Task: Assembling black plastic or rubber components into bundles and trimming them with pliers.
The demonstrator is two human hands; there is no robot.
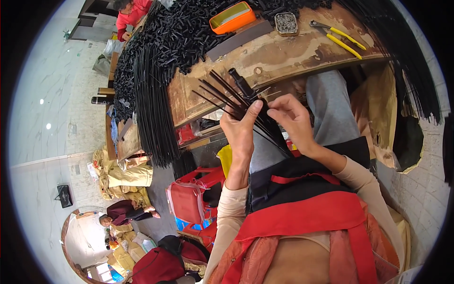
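Left hand: closed round a bundle of thin black rods and a black tube; thumb lies along the front. Rods fan out toward the upper left; the tube, stepped at its tip, tilts the same way. Held things sit in front of the bench edge, above the lap.

Right hand: just beside the bundle, fingers curled, thumb and forefinger close together. Cannot tell whether anything is pinched between them.

Bench: worn wood. Heap of short black tubes at upper left; long rods hang over the edge near it. Orange box and small dish of fine bits at the back. Pliers with yellow handles lie to the right, jaws toward the dish.

Co-worker in red at the upper left, beside the heap.
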